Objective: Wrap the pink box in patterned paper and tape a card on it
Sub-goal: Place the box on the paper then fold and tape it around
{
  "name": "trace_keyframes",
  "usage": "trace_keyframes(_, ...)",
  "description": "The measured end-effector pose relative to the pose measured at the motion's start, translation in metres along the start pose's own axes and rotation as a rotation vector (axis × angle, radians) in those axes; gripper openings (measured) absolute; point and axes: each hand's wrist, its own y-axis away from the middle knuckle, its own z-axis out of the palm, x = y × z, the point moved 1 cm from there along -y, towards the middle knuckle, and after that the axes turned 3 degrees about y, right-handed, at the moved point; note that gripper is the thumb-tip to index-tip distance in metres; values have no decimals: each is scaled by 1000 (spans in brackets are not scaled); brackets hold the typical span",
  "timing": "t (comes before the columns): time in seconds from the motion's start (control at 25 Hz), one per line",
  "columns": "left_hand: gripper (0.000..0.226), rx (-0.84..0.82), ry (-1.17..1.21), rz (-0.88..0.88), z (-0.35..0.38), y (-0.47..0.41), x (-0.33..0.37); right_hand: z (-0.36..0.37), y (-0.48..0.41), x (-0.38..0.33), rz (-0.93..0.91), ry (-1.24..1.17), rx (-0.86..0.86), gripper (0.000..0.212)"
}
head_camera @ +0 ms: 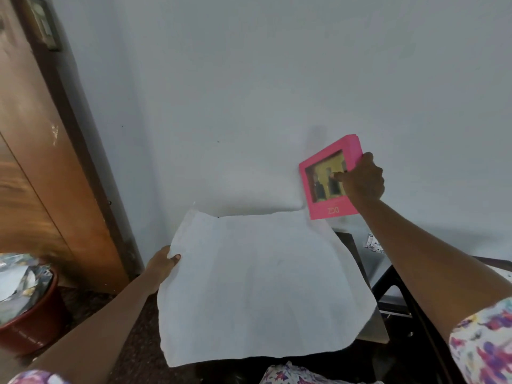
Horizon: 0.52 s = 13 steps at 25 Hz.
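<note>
My right hand (361,180) holds the pink box (322,199) up in the air by its right edge, above the far right corner of the paper. The box has a clear window on its face with dark items inside. A large sheet of paper (260,273) lies spread over a small dark table, its plain white side up. My left hand (163,263) pinches the sheet's left edge, thumb on top. A scrap of patterned paper (374,243) peeks out behind my right forearm. No card or tape is in view.
A pale wall rises straight behind the table. A wooden door (41,162) stands at the left. A red bin (30,322) with crumpled paper sits on the floor at lower left. The dark table frame (393,295) shows at the right.
</note>
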Motion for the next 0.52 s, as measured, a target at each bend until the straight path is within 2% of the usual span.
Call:
trace_keyframes(0.08,40,-35,9,-14,4,0,6,15,7,-5,37,-132,-145,67)
trace_keyframes(0.16,45,-64,8,-33,6,-3,6,52,12,13,142,-332,-385,98)
trace_keyframes(0.24,48,-73,-6,-46,10,-5,4,123,10,64,331,-518,-598,124)
trace_keyframes(0.28,47,-69,-19,-47,11,-6,3,152,20,84,400,-549,-704,125)
trace_keyframes(0.36,44,-83,-29,-54,14,-9,0,169,61,96,485,-535,-893,105)
trace_keyframes(0.44,43,-101,-23,-43,16,-13,-1,157,96,87,476,-424,-906,83)
trace_keyframes(0.52,43,-100,-19,-29,17,-19,-1,164,103,93,486,-398,-882,81)
